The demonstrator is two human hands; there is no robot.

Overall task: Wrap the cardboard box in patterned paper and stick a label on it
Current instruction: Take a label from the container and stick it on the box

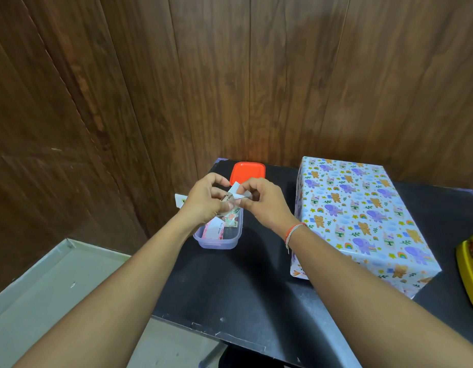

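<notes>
At centre frame, my left hand (207, 201) and right hand (259, 200) pinch a thin, floppy label (236, 193), probably peeling its backing, gripped by the edges.

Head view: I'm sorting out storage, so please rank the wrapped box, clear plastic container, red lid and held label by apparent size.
1. wrapped box
2. clear plastic container, partly hidden by the hands
3. red lid, partly hidden; its rank against the container is unsure
4. label

Both arms extended forward, hands meeting at centre. Left hand (203, 201) and right hand (264, 201) pinch with curled fingers, fingertips nearly touching.
</notes>
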